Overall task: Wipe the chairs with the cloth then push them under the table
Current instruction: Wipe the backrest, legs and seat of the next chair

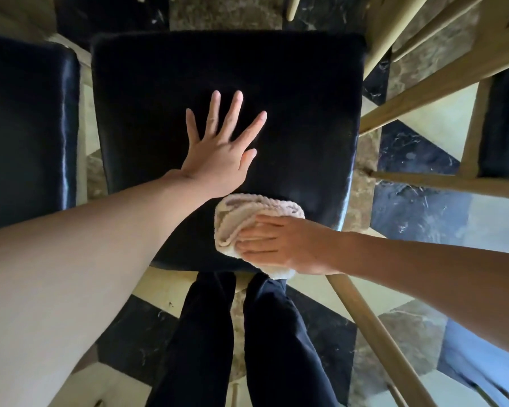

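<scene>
A chair with a black padded seat (291,98) and pale wooden frame stands directly below me. My left hand (218,154) lies flat on the middle of the seat, fingers spread and straight. A folded cream cloth (241,212) sits on the seat's near edge. My right hand (274,245) presses down on the cloth with straight fingers laid over it. Part of the cloth hangs past the seat's front edge under the right wrist.
A second black seat (27,127) stands close on the left, and a third chair's wooden rails (441,83) and dark seat (503,124) on the right. My dark trouser legs (238,342) stand against the seat front. The floor is black, cream and brown marble (417,212).
</scene>
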`<state>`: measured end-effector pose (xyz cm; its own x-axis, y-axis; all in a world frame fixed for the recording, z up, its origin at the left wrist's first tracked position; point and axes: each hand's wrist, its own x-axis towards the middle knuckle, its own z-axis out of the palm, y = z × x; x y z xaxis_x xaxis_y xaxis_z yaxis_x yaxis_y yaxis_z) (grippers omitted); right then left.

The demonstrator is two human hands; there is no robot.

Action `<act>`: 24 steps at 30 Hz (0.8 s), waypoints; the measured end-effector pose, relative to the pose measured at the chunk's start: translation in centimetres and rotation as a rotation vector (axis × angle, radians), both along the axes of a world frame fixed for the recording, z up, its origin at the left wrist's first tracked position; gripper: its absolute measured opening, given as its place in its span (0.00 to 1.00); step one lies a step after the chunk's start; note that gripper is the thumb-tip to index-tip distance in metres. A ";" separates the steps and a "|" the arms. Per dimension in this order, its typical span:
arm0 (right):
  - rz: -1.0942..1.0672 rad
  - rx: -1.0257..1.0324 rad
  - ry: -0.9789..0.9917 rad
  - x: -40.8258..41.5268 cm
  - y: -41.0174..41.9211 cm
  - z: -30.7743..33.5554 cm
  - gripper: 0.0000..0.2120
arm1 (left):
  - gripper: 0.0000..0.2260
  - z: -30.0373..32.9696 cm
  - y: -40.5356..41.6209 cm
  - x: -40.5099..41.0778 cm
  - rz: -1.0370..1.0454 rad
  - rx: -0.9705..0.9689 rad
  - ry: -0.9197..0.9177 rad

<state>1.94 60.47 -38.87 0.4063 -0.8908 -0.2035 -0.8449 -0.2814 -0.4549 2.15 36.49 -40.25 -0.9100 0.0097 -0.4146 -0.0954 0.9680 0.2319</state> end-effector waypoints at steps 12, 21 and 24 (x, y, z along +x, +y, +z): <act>0.092 0.197 -0.062 -8.3 9.7 1.6 0.39 | 0.26 0.0 -1.6 0.3 -0.127 -0.050 0.013; -0.797 0.210 0.024 -17.3 12.3 8.5 0.34 | 0.28 0.4 -1.2 0.7 -0.106 -0.126 -0.020; -0.978 -0.029 -0.072 -15.8 6.0 10.6 0.37 | 0.27 1.4 -1.3 0.3 -0.092 -0.109 -0.031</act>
